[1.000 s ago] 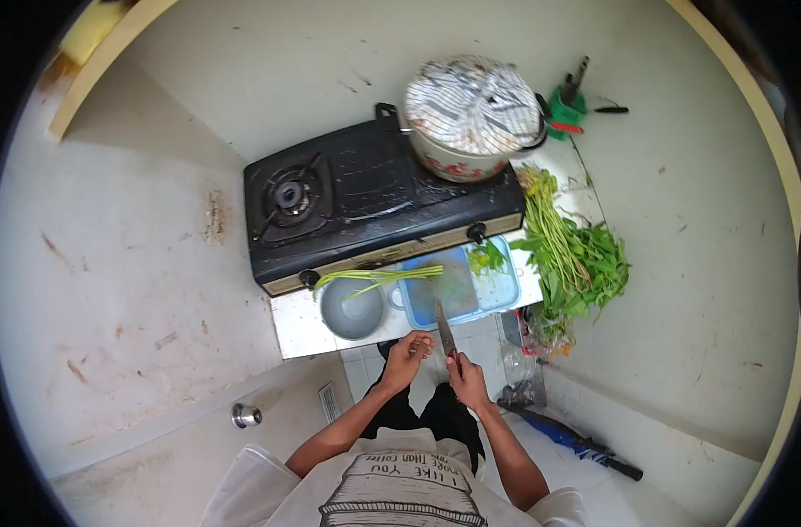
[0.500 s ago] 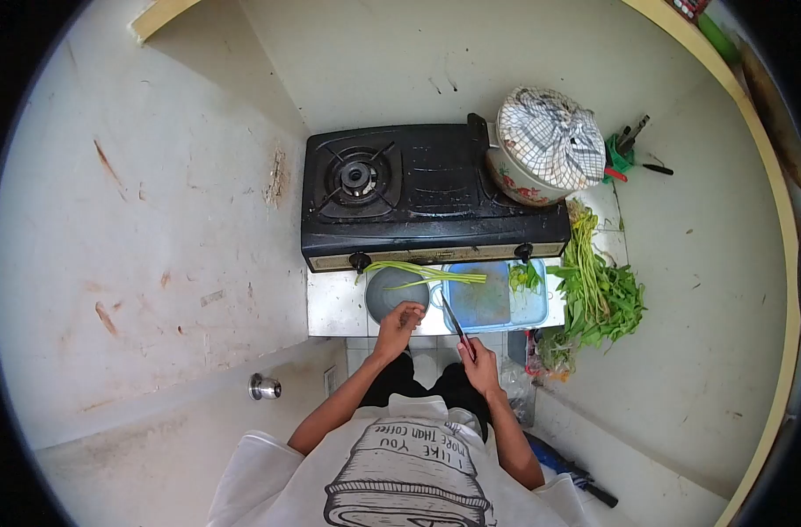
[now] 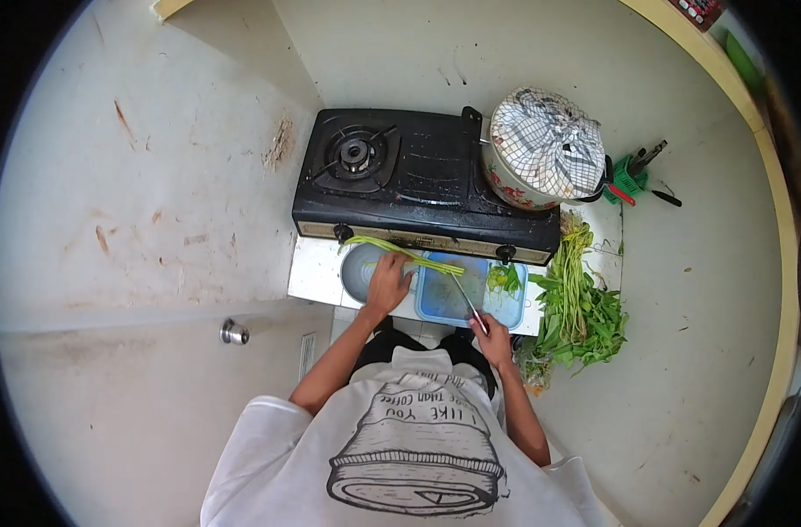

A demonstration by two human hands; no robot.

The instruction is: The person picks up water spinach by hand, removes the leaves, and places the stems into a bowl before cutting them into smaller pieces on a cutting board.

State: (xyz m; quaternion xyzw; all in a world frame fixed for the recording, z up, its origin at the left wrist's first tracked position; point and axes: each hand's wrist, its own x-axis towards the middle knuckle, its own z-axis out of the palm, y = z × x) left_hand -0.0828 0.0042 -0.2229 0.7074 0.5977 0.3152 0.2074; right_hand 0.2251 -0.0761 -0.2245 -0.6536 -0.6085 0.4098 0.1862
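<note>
Printed upside down to this view across the chest of the white T-shirt (image 3: 409,452) are the words "I LIKE YOU" and "MORE THAN COFFEE", with a further line, seemingly starting "And", lost in the folds; the badge (image 3: 426,241) on the gas stove's (image 3: 431,167) front and the label (image 3: 307,354) on the door (image 3: 137,404) are too small to read

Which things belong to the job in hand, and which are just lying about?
Apparently in use: slim metal knife in right hand; long green stems by left hand; blue rectangular plastic tray; round grey bowl.

Apparently lying about: black metal stove; green plastic basket.
</note>
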